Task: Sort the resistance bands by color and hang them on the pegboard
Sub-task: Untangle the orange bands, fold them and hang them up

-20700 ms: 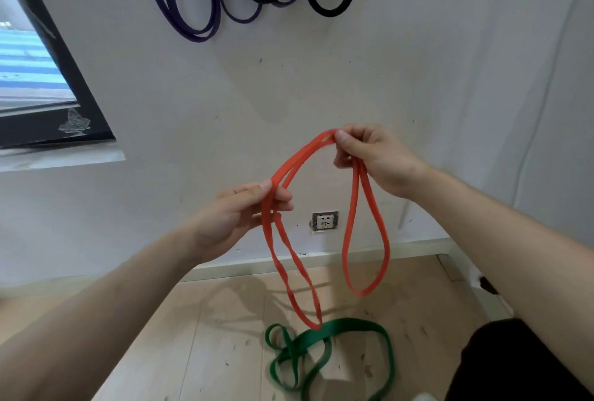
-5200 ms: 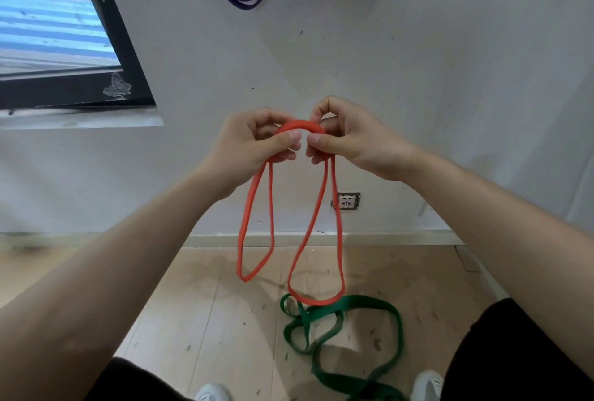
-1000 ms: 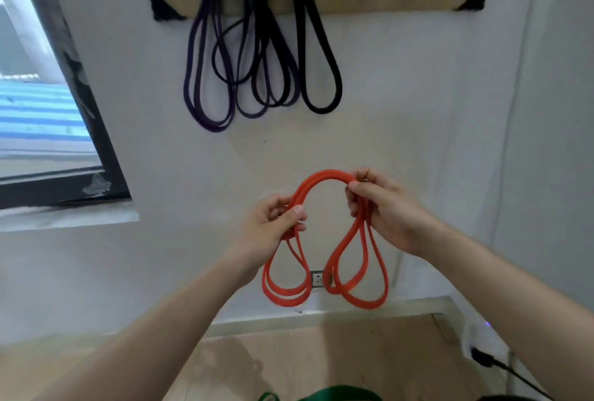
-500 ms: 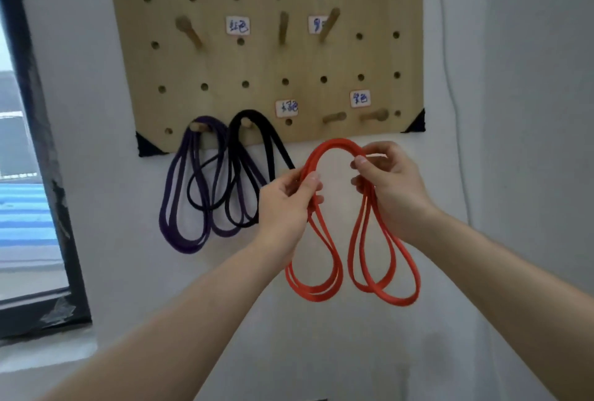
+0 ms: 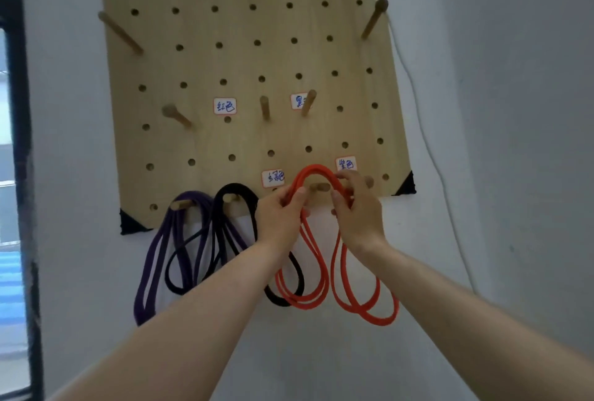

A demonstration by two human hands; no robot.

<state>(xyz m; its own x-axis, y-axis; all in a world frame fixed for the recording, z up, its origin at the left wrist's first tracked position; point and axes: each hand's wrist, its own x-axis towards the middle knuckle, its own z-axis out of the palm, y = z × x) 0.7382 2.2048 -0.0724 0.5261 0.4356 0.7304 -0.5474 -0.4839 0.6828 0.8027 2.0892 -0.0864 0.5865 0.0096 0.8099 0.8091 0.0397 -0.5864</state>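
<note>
Hands up at the pegboard (image 5: 225, 57), both on one orange band (image 5: 316, 168). Left hand (image 5: 279, 217): thumb and curled fingers pinched on the left side of the band's top bend. Right hand (image 5: 356, 211): fingers curled round the right side of that bend, thumb toward the middle. Between the two hands, top bend arched up over a short wooden peg (image 5: 319, 187) in the board's bottom row, peg tip showing through the arch. Hooked past the tip or only held in front of it: cannot tell. Below the hands, rest of the orange band hanging in doubled loops, one bunch under each hand, against the white wall (image 5: 514, 111) beneath the board's lower edge.

Left of that, on the same bottom row: black band (image 5: 236, 188) draped over a second peg (image 5: 229, 198), purple band (image 5: 192, 197) draped over a third peg (image 5: 180, 204) further left. Long loops of both down the wall, partly crossed over each other. Lowest black loop passing behind the left forearm (image 5: 225, 288), just beside the left orange loops.

Four small white labels (image 5: 225, 106) with blue handwriting stuck on the board: two mid-board, two lower, either side of the orange arch. More bare pegs (image 5: 176, 116) sticking out higher up. Dark window frame (image 5: 27, 175) down the left edge. Thin white cable (image 5: 427, 143) running down the wall right of the board.
</note>
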